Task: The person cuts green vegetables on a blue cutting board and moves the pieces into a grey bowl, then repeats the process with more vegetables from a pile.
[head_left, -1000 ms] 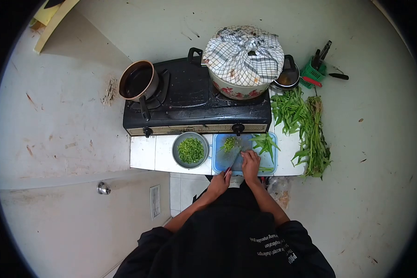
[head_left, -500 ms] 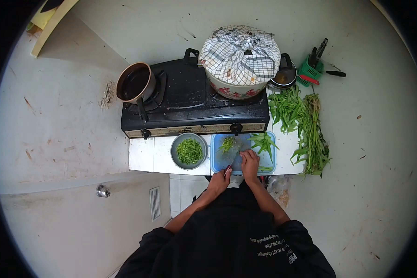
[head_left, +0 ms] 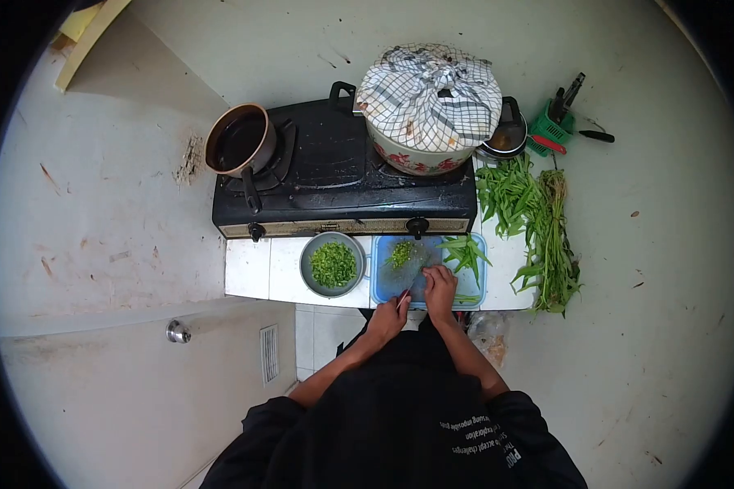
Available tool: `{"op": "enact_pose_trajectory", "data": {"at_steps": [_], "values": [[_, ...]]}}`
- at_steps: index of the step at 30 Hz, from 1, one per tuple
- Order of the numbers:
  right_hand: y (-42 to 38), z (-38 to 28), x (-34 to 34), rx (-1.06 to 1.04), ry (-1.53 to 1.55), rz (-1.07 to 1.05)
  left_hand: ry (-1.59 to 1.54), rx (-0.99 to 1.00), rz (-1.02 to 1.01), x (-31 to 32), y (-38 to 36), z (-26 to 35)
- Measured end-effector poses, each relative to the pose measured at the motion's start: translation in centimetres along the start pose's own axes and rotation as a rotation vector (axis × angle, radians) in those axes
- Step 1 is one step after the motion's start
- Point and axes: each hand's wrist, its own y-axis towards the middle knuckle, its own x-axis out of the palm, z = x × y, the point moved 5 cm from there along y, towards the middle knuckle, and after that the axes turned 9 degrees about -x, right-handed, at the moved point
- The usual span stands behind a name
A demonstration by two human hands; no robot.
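The knife (head_left: 404,296) was clamped by its red handle in the left hand (head_left: 386,320), over the near edge of the blue tray (head_left: 382,281); its blade could hardly be made out. Just to the right and slightly ahead, the right hand (head_left: 441,289) was set down over the tray with fingertips drawn in; whether anything was pinched under them cannot be told. The fingers seemed to be tucked so as to be guarded from the blade. Straight ahead of the left hand, a small heap of chopped greens (head_left: 400,254) was gathered, apparently clear of both hands. A leafy sprig (head_left: 465,253) was laid ahead and right of the right hand, probably for easy reach.

To the left of the left hand, a grey bowl (head_left: 306,277) was placed against the tray's side, holding more cut pieces (head_left: 333,265), presumably for a short transfer. Well right of the right hand, a bundle of greens (head_left: 551,244) was left on the white-tiled bench (head_left: 285,269), perhaps for want of room on the tray. Beyond both hands, the stove (head_left: 326,196) was occupied by a cloth-covered pot (head_left: 420,155) and a saucepan (head_left: 261,151).
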Motion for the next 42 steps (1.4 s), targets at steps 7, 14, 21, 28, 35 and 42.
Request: {"op": "enact_pose_trajectory", "data": {"at_steps": [7, 14, 21, 28, 35, 42], "values": [[-0.1, 0.1, 0.2, -0.021, -0.001, 0.007, -0.011, 0.075, 0.082, 1.3, 1.0, 0.0], [0.1, -1.0, -0.6, -0.062, -0.061, -0.014, 0.074, -0.009, 0.112, -0.2, -1.0, -2.2], [-0.1, -0.9, -0.4, -0.053, -0.029, -0.076, -0.036, 0.046, 0.092, 0.0, -0.1, -1.2], [-0.2, -0.6, -0.2, -0.052, -0.015, -0.072, -0.080, 0.027, 0.011, -0.1, -1.1, -0.8], [-0.1, -0.6, -0.3, -0.056, -0.003, -0.056, -0.048, 0.030, -0.002, 0.7, -0.7, -1.3], [-0.4, -0.3, -0.1, -0.055, -0.013, -0.057, -0.026, 0.080, 0.074, 0.9, 0.8, 0.2]]}}
